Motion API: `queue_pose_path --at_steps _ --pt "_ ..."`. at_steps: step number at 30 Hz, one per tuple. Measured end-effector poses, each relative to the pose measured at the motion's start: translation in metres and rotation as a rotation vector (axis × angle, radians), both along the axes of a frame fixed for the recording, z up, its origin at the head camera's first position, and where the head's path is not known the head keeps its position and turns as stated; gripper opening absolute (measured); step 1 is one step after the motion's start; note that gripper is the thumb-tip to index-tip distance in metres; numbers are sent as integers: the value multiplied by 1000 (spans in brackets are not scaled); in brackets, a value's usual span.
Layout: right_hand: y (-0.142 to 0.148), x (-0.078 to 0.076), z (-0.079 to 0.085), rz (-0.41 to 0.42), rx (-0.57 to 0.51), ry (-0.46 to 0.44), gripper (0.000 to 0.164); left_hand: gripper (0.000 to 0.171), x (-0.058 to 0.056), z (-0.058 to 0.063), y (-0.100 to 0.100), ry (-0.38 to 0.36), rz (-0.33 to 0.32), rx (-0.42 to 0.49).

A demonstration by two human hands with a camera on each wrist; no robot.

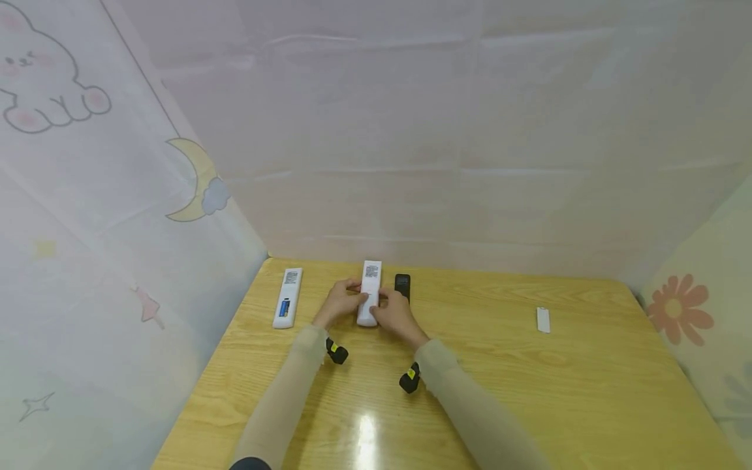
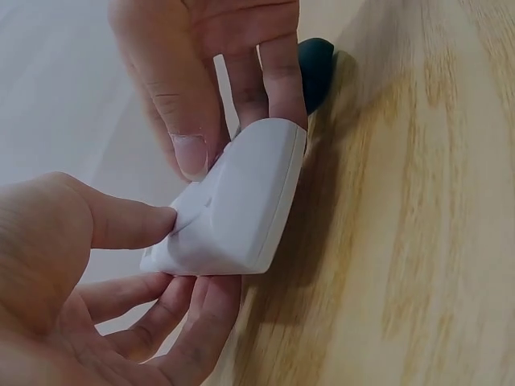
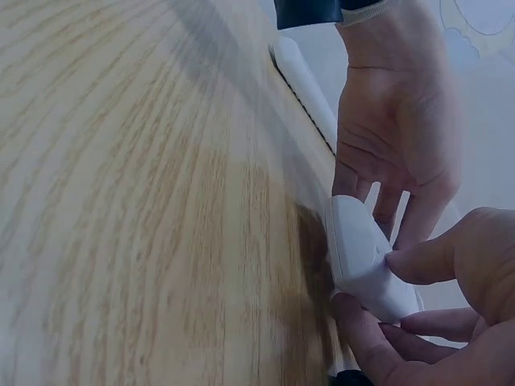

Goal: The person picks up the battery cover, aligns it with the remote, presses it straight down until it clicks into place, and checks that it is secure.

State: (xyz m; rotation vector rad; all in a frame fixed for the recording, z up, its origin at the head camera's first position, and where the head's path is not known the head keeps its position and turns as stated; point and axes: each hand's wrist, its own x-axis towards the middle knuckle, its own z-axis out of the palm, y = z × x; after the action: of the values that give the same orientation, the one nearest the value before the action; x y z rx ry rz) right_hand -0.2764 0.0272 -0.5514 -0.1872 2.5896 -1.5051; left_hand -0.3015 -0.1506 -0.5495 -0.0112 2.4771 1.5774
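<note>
The wooden table is biggest, a flat place for things to lie. Near its far edge, left of the middle, the left hand and right hand pinch one white remote from both sides, thumbs on top, probably so it cannot wobble. Its label faces up, so the back is likely the part that matters. The other white remote lies to the left, back up too. A black remote sits just right, partly hidden by the right hand. Far off right is a small white cover, maybe kept off the left remote so its blue battery shows
</note>
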Motion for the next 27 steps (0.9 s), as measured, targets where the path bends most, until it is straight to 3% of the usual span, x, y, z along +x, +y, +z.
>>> queue_pose_path --at_steps 6,15,27 --pt "-6 2 0 10 50 12 56 55 -1 -5 -1 -16 -1 -14" --pt "-12 1 -5 -12 114 64 28 53 -6 -10 1 7 -36 -82" --pt "-17 5 -2 8 186 84 36 52 -8 -9 -2 17 -37 -180"
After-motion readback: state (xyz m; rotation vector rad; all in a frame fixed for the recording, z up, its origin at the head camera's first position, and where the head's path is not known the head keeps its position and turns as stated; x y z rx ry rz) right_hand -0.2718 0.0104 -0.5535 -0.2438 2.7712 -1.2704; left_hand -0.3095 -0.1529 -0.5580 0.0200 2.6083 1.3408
